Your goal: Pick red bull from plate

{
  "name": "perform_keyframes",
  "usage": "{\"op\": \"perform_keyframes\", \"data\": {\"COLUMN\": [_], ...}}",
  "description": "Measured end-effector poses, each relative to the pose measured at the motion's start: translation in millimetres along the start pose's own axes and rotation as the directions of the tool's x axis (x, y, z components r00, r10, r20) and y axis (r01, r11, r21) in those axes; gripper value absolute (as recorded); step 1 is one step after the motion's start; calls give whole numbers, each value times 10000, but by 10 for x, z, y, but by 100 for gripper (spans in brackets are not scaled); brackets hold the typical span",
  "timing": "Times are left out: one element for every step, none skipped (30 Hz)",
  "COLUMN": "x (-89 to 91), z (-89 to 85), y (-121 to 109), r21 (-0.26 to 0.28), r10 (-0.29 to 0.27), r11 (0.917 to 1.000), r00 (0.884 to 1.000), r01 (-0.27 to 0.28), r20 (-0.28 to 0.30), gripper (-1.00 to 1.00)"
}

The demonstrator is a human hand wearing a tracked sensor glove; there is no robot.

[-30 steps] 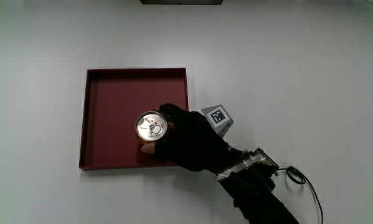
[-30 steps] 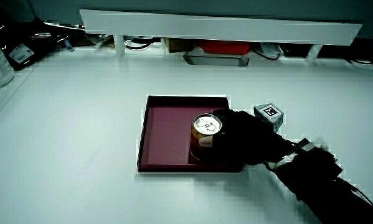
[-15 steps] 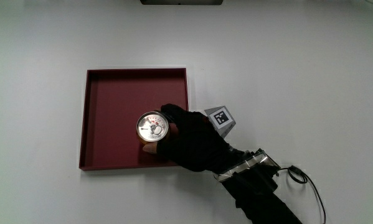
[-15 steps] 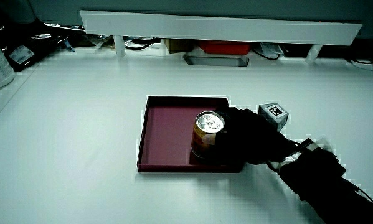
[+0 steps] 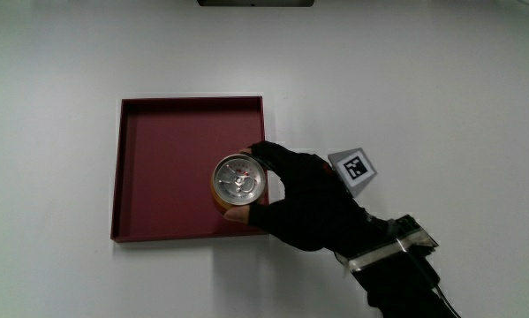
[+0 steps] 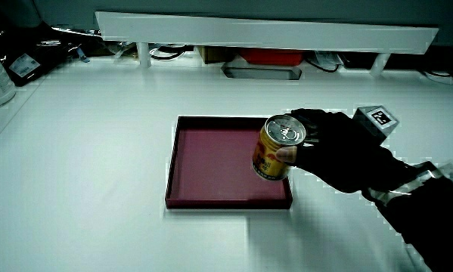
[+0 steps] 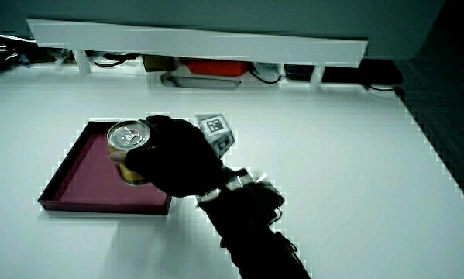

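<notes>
Hands: the one gloved hand [image 5: 304, 201] is wrapped around the side of the red bull can [image 5: 238, 181], thumb nearer the person. Its long axis stands upright. A side view shows the can [image 6: 277, 148] clear of the plate [image 6: 211, 162] floor, over the corner nearest the hand. White counter [image 5: 441, 97] lies open past the wrist, so carrying it that way looks unobstructed.

Main view straight down, close on table [image 5: 441, 79]. Side views forward and down toward partition [image 6: 264, 30]; tray [image 5: 158, 119] common to all.
</notes>
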Motion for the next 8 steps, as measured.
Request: {"op": "perform_keyframes", "data": {"x": [21,-11,-57,-71,-84,-72,-94,-76], "z": [38,56,70,95,116,140,156,184], "y": [-39,-85,-124,-159,-199,-240,-288,-336], "r21": [34,131,76,79,94,61,53,95], "r10": [-110,-52,198,511,638,668,546,697], "r11": [9999,9999,9998,9987,9979,9977,9985,9974], "r00": [9991,9994,9998,9982,9963,9953,9965,9911], "r01": [109,48,-198,-513,-644,-674,-550,-712], "r20": [400,356,52,302,568,699,633,1130], "gripper": [100,100,100,100,100,100,100,100]}}
